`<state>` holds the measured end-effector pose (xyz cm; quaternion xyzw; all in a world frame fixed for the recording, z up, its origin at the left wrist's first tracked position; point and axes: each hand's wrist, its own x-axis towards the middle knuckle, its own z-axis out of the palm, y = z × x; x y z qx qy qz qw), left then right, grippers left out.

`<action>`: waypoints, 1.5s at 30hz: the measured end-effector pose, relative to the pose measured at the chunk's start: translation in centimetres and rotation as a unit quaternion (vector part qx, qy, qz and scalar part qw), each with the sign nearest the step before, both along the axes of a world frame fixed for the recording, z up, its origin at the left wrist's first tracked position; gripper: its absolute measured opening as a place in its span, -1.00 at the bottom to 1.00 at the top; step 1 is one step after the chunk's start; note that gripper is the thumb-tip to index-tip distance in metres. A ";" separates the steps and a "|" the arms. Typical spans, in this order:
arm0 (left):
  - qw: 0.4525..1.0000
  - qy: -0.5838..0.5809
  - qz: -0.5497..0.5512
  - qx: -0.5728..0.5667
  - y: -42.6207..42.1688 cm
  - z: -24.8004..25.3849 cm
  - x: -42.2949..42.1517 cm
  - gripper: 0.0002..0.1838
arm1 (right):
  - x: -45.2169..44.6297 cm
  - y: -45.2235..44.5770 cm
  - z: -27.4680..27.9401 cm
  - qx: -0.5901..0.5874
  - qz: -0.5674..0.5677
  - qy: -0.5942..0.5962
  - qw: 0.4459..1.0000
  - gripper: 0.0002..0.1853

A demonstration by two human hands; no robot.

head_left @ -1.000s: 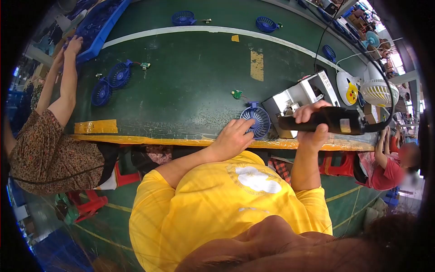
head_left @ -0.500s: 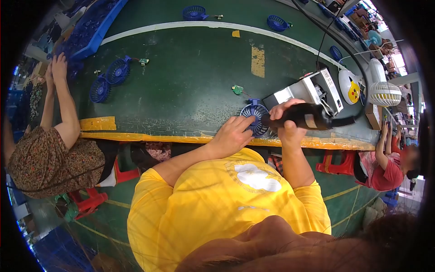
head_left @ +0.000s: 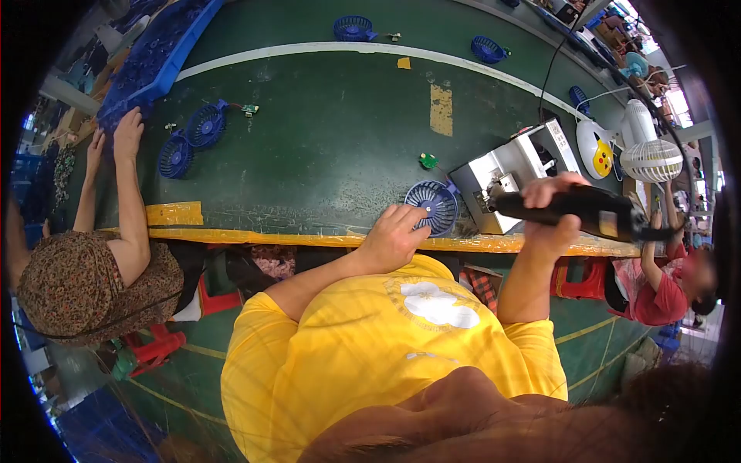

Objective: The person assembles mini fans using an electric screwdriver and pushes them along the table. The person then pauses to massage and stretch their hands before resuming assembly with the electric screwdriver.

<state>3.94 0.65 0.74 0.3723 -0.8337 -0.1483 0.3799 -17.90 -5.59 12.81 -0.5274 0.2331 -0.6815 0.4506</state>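
My left hand point(head_left: 395, 234) rests on the near edge of a round blue fan housing point(head_left: 437, 210), its fingers closed on the rim. A small green circuit board point(head_left: 428, 160) on a wire lies just beyond the housing. My right hand point(head_left: 551, 216) is wrapped round a black corded power tool point(head_left: 590, 208), held level with its tip pointing left. That tip is beside the front of a white and grey metal machine point(head_left: 505, 171), right of the housing; whether they touch I cannot tell.
Other blue fan housings point(head_left: 206, 126) lie at the left and far side. A blue bin point(head_left: 166, 65) stands at the far left, near a co-worker's hands point(head_left: 127, 135). A white fan point(head_left: 651, 160) and a yellow-faced white object point(head_left: 598, 153) are at the right. Orange tape point(head_left: 324, 238) lines the near edge.
The black tool moved left over the blue housing, then back right to the machine. The housing has turned slightly, and its board shifted right. Housings on the far side moved right.
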 end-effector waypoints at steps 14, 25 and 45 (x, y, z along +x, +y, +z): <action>0.995 -0.034 -0.077 -0.059 -0.1 0.1 -0.4 -0.80 | 3.5 0.4 -1.7 0.058 0.064 -0.040 0.995 -0.34; 0.996 -0.027 -0.072 -0.055 -0.1 -0.2 -0.2 -0.82 | 6.7 0.3 -4.6 0.116 0.156 0.012 0.981 -0.43; 0.707 -0.327 0.612 0.136 -11.3 4.1 23.9 -0.54 | 1.3 1.2 -1.3 0.020 -0.015 0.023 0.999 -0.28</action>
